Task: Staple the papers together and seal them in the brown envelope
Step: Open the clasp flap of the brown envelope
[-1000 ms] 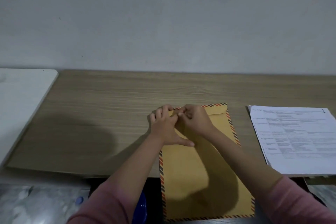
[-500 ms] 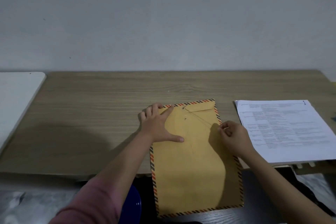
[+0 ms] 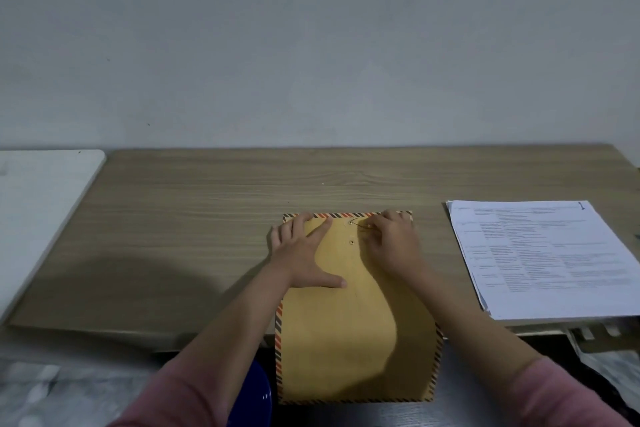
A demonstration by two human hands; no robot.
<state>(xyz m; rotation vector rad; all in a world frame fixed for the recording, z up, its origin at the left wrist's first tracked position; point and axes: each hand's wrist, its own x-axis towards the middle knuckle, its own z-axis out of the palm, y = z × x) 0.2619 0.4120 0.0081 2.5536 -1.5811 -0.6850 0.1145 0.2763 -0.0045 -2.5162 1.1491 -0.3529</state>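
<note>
Wooden table point(image 3: 173, 236) runs across the view under a plain grey wall point(image 3: 311, 45). White board point(image 3: 38, 204) sits at the table's left end. Stack of printed papers point(image 3: 554, 260) lies flat on the right side of the table, near edge overhanging, well apart from the hands. Brown envelope point(image 3: 346, 340) with striped border lies flat at centre, its lower part hanging past the table's front edge. Left hand point(image 3: 304, 253) rests flat on the envelope's upper left, fingers spread and straight, thumb out, holding nothing. Right hand point(image 3: 391, 243) sits at the upper right by the flap, fingertips curled and pinching the thin closure string point(image 3: 360, 224) near the two small eyelets point(image 3: 350, 232). Pink sleeves on both arms. Blue object point(image 3: 256, 399) at the bottom edge, unclear what.
</note>
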